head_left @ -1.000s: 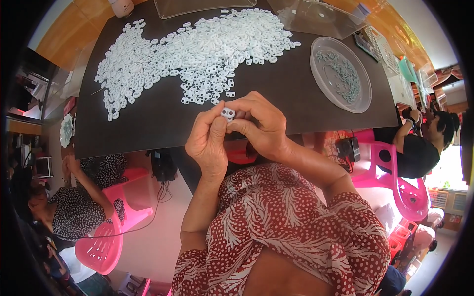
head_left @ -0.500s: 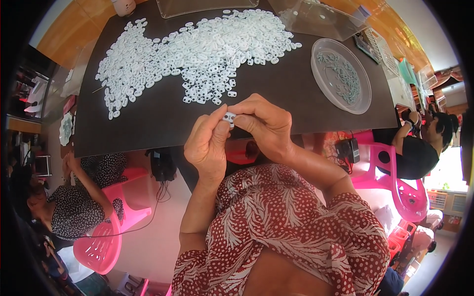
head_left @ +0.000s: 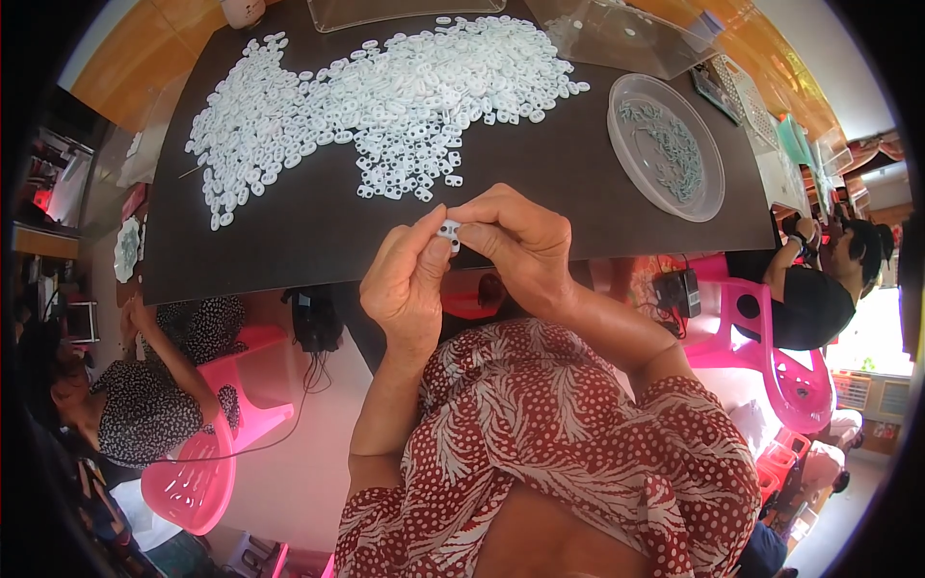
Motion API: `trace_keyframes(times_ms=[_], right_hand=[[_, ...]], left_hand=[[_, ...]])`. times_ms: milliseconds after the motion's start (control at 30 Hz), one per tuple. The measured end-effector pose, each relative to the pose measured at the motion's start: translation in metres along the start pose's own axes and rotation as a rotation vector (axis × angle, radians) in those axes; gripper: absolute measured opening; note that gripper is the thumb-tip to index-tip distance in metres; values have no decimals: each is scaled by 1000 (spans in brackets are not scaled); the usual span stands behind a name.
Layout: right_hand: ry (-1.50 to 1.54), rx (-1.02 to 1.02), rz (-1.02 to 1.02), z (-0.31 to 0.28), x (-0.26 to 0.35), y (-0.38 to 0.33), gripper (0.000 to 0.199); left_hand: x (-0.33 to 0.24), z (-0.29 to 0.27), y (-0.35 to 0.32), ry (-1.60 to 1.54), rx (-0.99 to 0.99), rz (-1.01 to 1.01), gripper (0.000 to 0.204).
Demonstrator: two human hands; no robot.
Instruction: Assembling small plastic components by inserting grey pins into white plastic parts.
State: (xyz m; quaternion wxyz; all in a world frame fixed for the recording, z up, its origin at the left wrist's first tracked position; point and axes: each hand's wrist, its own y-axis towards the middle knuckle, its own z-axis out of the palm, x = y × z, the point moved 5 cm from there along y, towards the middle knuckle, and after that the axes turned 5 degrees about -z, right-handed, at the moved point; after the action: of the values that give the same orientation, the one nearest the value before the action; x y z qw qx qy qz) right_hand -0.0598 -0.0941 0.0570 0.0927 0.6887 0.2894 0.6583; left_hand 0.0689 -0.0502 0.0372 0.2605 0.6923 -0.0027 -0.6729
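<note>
Over the near edge of the dark table (head_left: 279,246), my left hand (head_left: 403,279) and my right hand (head_left: 520,246) meet fingertip to fingertip. Between their thumbs and index fingers is a small white plastic piece (head_left: 449,231) with dark round holes. Both hands are closed on it, and the fingertips cover part of it. Beyond my hands spreads a big heap of similar white plastic pieces (head_left: 434,87), many with two holes. To the right stands a round clear dish (head_left: 714,188) holding many small grey-green slender parts (head_left: 679,164), too small to name.
Clear plastic bins (head_left: 617,43) stand along the table's far side. A phone-like dark object (head_left: 715,96) lies beyond the dish. One person sits by a pink chair (head_left: 198,482) at left, another near a pink chair (head_left: 761,328) at right. A cable crosses the floor at left.
The white piece has turned slightly between my fingertips, so more of its dark holes show. My hands have hardly moved; the heap and the dish look the same.
</note>
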Motion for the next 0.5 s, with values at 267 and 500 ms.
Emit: trace_keyframes(times_ms=[267,500], right_hand=[[-93,16,-38,3,0,-1,11],[-47,49,-4,9,1,-2,20]], left_hand=[[5,-2,-1,-22,-19,-16,21],[15,-1,-6,-238,-92,-115,20]])
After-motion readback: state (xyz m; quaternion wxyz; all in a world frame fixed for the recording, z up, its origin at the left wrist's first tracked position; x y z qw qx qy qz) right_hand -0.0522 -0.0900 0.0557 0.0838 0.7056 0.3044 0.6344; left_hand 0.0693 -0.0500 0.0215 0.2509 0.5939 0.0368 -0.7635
